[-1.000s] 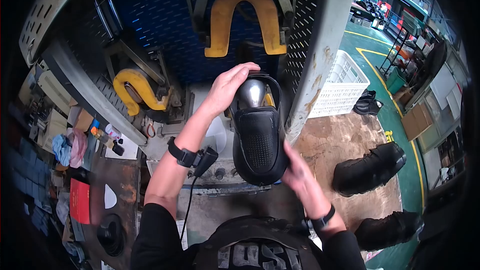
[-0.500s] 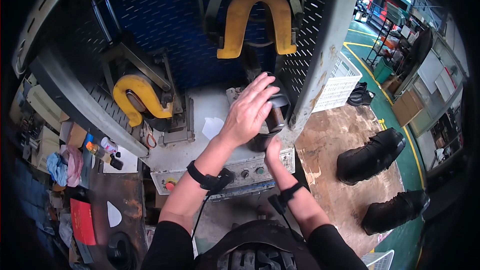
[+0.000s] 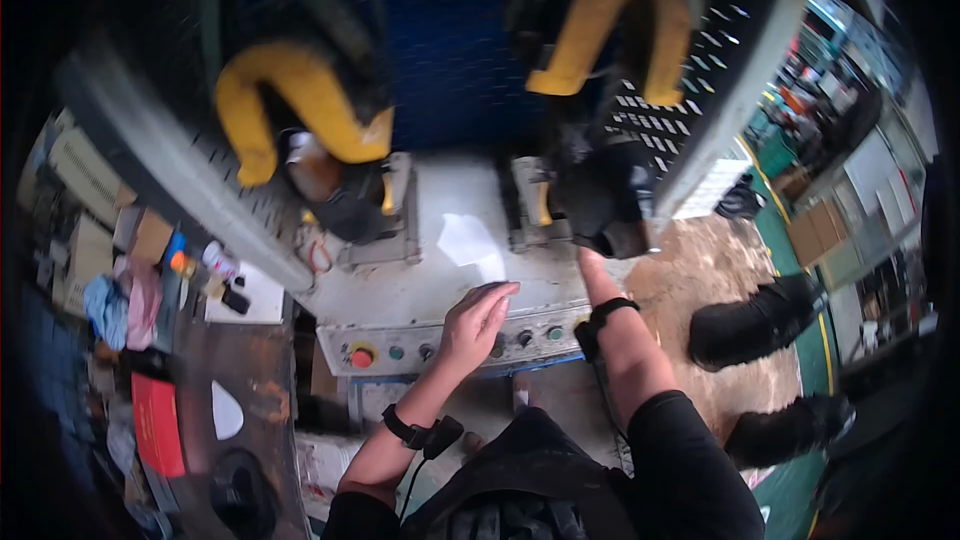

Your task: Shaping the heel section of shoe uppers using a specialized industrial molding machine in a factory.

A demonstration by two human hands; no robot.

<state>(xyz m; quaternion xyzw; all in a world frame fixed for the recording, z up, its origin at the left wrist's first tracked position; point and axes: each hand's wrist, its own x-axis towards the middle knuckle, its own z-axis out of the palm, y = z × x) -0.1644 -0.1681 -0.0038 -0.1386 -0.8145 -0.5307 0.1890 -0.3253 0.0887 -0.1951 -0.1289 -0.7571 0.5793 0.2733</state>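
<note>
My left hand (image 3: 478, 325) is empty over the front edge of the machine, fingers stretched out and pointing right. At the right station, my right hand (image 3: 592, 260) reaches under a black shoe upper (image 3: 605, 205); its fingers are hidden behind the upper, so its grip does not show. Above that upper hangs a yellow U-shaped clamp (image 3: 615, 30). A second yellow U-shaped clamp (image 3: 305, 105) is at the left station, over a dark shoe-shaped form (image 3: 345, 210), blurred. Between the stations, a white paper-like piece (image 3: 470, 240) lies on the grey machine bed (image 3: 450, 285).
Buttons and a red stop knob (image 3: 361, 356) line the front panel. Two black boots (image 3: 755, 325) lie on the worn board at right, with a white crate (image 3: 710, 185) behind. At left, a bench (image 3: 215, 360) holds bottles, cloths and a red box (image 3: 158, 425).
My left hand has come off the shoe upper and drawn back toward me, to the left. My right hand stays at the upper. The left yellow clamp appears higher; the view has also shifted.
</note>
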